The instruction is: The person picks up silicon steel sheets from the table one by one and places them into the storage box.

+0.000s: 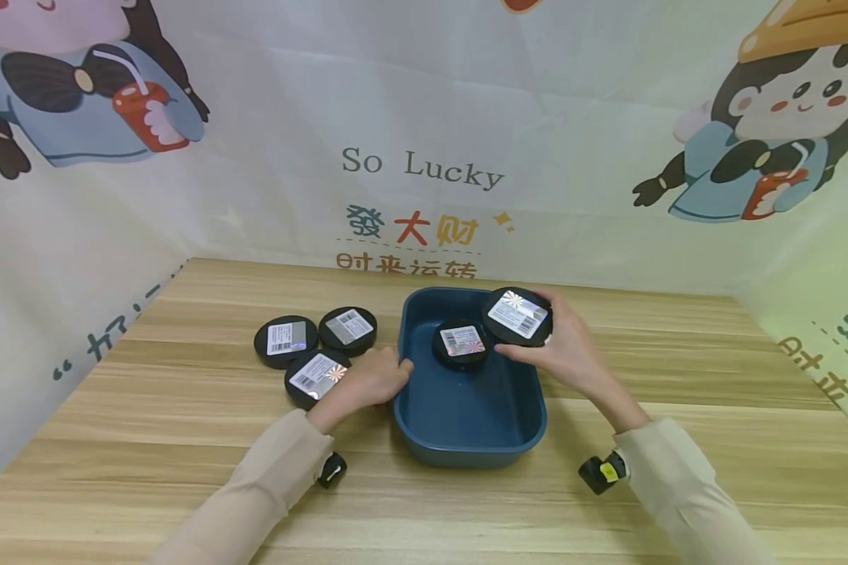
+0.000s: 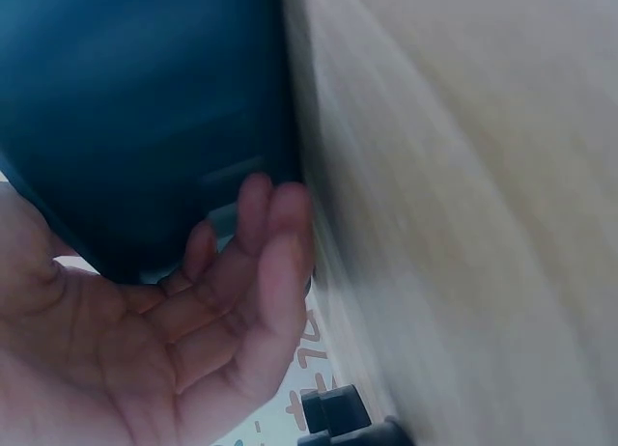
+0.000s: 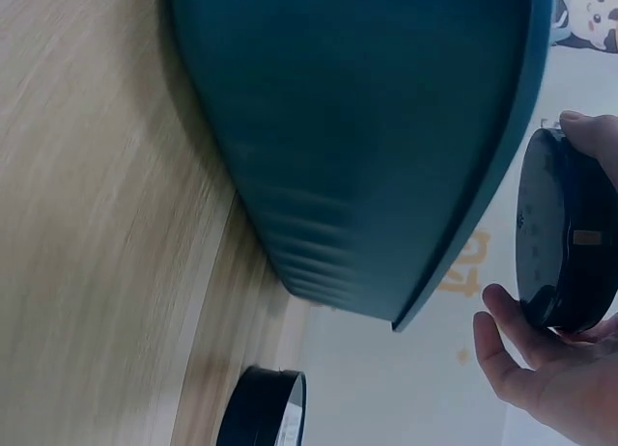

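In the head view my left hand (image 1: 378, 375) holds the left rim of a blue plastic bin (image 1: 469, 453). The left wrist view shows its fingers (image 2: 280, 282) bent beside the bin's outer wall (image 2: 145, 108). My right hand (image 1: 568, 345) grips a round black tin (image 1: 517, 316) by its side, raised over the bin's back right rim. A white label with a barcode faces up on it. Inside the bin, toward the back, lies another labelled black tin (image 1: 462, 344). In the right wrist view, thumb and fingers span the held tin (image 3: 570, 234).
Left of the bin, three labelled black tins (image 1: 286, 340) sit close together on the wooden table (image 1: 148, 408). Another black tin (image 3: 261, 407) stands on the table in the right wrist view. A printed white cloth (image 1: 275, 157) rises behind the table and at both sides.
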A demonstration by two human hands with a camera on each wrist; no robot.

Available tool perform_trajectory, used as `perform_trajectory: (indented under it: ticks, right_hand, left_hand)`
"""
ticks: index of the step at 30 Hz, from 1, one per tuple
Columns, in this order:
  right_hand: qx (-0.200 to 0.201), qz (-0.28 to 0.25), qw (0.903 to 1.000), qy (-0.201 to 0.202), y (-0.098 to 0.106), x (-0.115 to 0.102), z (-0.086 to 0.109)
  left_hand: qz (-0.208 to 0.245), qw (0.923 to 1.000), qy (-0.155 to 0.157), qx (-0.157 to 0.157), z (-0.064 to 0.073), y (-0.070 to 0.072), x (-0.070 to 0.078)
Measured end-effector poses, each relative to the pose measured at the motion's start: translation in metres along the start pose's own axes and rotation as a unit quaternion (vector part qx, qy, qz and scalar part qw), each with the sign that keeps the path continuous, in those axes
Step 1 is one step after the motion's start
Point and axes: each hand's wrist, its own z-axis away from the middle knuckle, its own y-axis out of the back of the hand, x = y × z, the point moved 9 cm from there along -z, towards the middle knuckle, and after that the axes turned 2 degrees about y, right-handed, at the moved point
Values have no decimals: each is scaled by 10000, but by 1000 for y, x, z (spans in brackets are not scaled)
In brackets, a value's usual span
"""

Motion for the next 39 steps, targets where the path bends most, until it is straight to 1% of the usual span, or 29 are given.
perform_trajectory:
  ticks: [5,14,25,31,39]
  right_hand:
    - [-35,34,10000,27,-6,-4,-3]
    - [-9,427,9988,245,-15,-11,-8]
    - [-99,352,9990,263,-24,-16,-13]
    - [-216,284,9988,325,-31,-16,-17]
    - [-372,404,9981,294,-39,-12,-20]
  left_hand:
    - [-62,10000,20,25,0,1,0]
    - [-58,10000,31,42,0,1,-1]
    - [-111,9999,-27,105,0,0,-1]
    - [-132,9999,19,52,-1,1,-2]
    - [-87,10000,35,17,0,1,0]
